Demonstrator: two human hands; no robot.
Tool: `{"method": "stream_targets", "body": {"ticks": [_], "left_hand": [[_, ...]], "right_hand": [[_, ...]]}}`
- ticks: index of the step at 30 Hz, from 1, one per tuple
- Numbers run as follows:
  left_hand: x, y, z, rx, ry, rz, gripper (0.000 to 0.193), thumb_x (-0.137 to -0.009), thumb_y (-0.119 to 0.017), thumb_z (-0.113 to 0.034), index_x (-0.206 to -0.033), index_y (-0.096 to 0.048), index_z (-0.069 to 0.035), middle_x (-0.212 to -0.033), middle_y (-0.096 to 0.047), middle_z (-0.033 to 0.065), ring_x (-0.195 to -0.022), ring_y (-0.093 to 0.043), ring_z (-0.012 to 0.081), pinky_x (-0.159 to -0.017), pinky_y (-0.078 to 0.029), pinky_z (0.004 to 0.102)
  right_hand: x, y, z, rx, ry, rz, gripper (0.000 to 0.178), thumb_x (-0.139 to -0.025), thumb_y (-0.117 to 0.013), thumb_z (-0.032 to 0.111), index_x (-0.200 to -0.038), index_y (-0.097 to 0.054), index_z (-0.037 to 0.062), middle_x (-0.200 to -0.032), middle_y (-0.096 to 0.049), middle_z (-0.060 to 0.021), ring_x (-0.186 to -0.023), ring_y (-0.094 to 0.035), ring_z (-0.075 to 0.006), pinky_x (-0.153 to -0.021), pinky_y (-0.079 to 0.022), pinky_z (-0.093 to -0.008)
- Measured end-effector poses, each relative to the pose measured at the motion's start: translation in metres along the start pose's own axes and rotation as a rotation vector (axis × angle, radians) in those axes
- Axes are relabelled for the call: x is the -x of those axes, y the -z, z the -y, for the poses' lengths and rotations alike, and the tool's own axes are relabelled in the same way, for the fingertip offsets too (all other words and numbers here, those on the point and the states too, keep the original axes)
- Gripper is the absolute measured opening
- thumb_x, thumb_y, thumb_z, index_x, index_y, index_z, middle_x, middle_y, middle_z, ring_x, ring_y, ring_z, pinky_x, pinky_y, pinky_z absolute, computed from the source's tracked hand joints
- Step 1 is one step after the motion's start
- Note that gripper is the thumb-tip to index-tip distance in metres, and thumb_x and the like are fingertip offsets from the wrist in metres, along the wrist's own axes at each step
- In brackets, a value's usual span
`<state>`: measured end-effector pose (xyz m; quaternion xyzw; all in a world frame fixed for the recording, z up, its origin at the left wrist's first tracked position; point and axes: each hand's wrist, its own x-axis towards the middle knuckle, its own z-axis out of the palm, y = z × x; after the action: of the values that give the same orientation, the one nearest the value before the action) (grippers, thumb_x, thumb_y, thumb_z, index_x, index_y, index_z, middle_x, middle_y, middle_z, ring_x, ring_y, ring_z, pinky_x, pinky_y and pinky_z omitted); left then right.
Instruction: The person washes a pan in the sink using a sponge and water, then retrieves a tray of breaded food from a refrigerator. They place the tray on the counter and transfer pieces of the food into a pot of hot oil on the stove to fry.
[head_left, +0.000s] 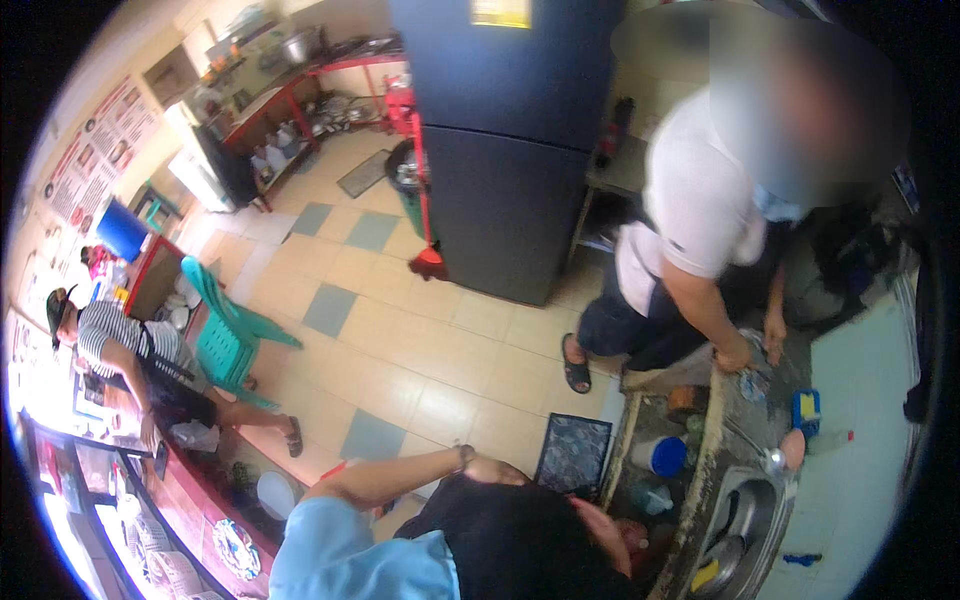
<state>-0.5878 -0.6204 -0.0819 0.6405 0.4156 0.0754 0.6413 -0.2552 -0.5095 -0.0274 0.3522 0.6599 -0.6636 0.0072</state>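
Left of the silver metal sink (775,503), the left hand (497,470) rests against black cloth (530,550), perhaps for support. Whether it or the right hand (603,532) grips, I cannot tell.

One dark refrigerator (500,210), one sink (783,505), one broom (430,263), two co-workers (700,185), seemingly two floor mats (574,452)
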Motion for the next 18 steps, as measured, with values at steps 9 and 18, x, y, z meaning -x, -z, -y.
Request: {"method": "stream_targets", "body": {"ticks": [9,18], "left_hand": [[0.094,-0.153,0.278,0.570,0.236,-0.746,0.057,-0.090,-0.034,-0.053,-0.125,-0.052,-0.011,-0.125,-0.051,0.0162,-0.116,-0.048,0.0267,-0.100,-0.034,0.0349],[0.298,0.045,0.242,1.103,0.469,-1.646,0.045,-0.083,-0.060,-0.040,-0.107,-0.064,-0.002,-0.096,-0.067,0.0119,-0.091,-0.061,0.0158,-0.080,-0.046,0.0298]], "right_hand": [[-0.271,-0.181,0.023,1.019,0.073,0.624,0.043,-0.090,-0.047,0.037,-0.126,-0.049,0.0127,-0.130,-0.045,-0.0156,-0.120,-0.044,-0.0272,-0.098,-0.035,-0.0389],[-0.496,-0.353,0.203,0.740,0.149,0.563,0.029,-0.082,-0.063,0.031,-0.086,-0.064,0.0017,-0.074,-0.064,-0.0157,-0.067,-0.061,-0.0212,-0.066,-0.047,-0.0360]]}}
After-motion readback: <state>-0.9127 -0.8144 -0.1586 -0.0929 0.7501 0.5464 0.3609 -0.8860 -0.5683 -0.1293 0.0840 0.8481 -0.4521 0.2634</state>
